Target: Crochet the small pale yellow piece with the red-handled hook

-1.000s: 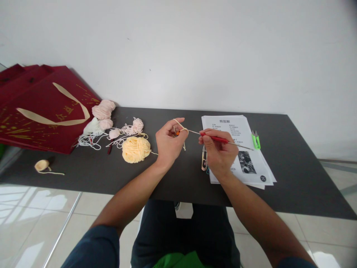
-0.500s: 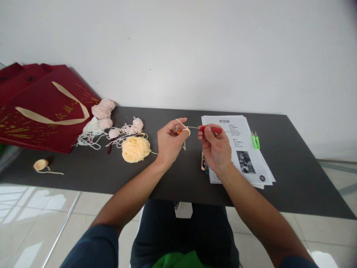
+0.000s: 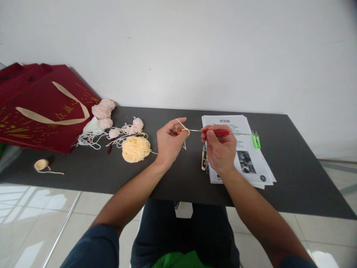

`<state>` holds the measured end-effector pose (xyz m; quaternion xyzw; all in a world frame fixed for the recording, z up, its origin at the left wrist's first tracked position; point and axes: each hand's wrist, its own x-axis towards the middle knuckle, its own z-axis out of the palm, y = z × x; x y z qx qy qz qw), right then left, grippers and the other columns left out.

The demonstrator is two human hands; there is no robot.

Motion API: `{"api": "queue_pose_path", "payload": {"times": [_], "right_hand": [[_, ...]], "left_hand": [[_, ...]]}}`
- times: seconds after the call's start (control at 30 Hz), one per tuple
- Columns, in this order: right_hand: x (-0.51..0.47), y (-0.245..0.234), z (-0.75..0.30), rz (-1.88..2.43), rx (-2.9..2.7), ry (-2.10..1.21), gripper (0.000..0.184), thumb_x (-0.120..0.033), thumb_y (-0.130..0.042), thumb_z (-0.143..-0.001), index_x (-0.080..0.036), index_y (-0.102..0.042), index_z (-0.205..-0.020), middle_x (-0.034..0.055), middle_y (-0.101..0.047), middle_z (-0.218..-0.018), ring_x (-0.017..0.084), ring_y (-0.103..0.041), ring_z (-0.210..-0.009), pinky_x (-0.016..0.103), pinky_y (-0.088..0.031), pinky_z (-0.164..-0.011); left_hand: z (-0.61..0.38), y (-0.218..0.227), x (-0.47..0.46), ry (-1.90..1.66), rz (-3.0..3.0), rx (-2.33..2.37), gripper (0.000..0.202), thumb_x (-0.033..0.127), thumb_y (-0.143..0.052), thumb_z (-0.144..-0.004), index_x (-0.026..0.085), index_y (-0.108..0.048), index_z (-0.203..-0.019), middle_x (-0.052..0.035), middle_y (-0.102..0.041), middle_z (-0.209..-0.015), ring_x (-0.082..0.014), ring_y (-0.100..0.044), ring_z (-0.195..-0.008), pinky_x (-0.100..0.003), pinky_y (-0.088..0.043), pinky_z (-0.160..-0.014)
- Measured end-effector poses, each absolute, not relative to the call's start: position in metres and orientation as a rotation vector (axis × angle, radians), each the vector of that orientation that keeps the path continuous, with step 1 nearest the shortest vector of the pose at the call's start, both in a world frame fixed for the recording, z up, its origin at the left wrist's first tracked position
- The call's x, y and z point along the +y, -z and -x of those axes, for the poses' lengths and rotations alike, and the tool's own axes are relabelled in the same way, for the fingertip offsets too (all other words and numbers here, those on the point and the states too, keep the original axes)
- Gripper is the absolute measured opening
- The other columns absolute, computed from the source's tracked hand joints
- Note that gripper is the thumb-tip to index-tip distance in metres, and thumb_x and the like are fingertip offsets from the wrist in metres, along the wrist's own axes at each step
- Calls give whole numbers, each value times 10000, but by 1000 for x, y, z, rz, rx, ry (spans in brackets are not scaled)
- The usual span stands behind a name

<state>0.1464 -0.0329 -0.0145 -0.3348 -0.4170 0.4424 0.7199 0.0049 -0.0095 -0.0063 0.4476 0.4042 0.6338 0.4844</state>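
My left hand (image 3: 170, 143) is closed on pale yellow yarn (image 3: 184, 145), one strand running over the raised index finger and a short tail hanging below the fingertips. A small orange piece (image 3: 179, 132) shows between those fingers; its kind I cannot make out. In my right hand (image 3: 220, 150) is a crochet hook (image 3: 219, 132) with a red handle, held level. Its metal shaft reaches left to the yarn at my left fingertips, while its other end points right over the papers. A yellow yarn ball (image 3: 135, 149) lies left of my left hand, with a strand leading toward the wrist.
Printed sheets (image 3: 251, 163) lie under my right hand, with green thread snips (image 3: 255, 140) on their right edge and small scissors (image 3: 204, 158) at their left. Pink yarn (image 3: 103, 108), white yarn (image 3: 93, 127), a small cream crocheted piece (image 3: 41, 164) and red bags (image 3: 41, 108) occupy the left side.
My right hand and the crochet hook have moved a little to the right, away from my left hand, baring more of the metal shaft. My left hand is almost still.
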Motion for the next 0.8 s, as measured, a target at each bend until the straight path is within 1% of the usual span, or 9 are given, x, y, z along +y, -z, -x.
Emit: {"api": "queue_pose_path", "payload": {"times": [0.1,0.23,0.5,0.6,0.7,0.8], "right_hand": [[-35,20,-146,780,-989,-846,112,-270,-805,-880,-266,-704,-927,-9,-759,-958,106,-687,-684,270,-580,-636],[-38,20,-142,798,-1026,-711,93,-242,-800,-881,-257,-718,-923,-2,-767,-943,110,-697,-667,272,-586,-621],[-51,9,-134,874,-1118,-534,70,-203,-773,-897,-250,-752,-944,19,-788,-950,122,-724,-676,279,-630,-620],[-53,15,-134,885,-1245,-441,126,-182,-746,-911,-271,-768,-997,26,-807,-991,151,-756,-754,328,-663,-692],[-54,18,-136,844,-1375,-335,237,-133,-745,-895,-299,-785,-1060,34,-828,-1035,200,-788,-874,397,-679,-783],[-55,19,-138,852,-1439,-328,301,-134,-759,-882,-346,-801,-1092,32,-837,-1081,233,-798,-940,443,-682,-836]], "left_hand": [[-5,7,-10,-1559,-1130,998,350,136,-761,-727,190,-776,-1073,36,-666,-724,-78,-548,-629,-221,-432,-614],[-5,6,-12,-1575,-1188,1035,340,139,-750,-747,189,-773,-1082,35,-660,-724,-80,-551,-631,-225,-442,-626],[-4,3,-13,-1606,-1247,1131,305,135,-738,-757,189,-776,-1054,40,-664,-713,-78,-545,-613,-226,-446,-616],[-4,3,-14,-1648,-1281,1219,290,137,-727,-755,189,-779,-1036,38,-675,-723,-77,-554,-610,-226,-459,-623],[-4,4,-12,-1675,-1277,1262,277,154,-738,-754,192,-779,-1026,35,-697,-732,-79,-567,-609,-230,-472,-632],[-5,5,-10,-1668,-1174,1239,282,192,-778,-742,194,-775,-1024,35,-710,-716,-80,-577,-592,-231,-475,-616]]}}
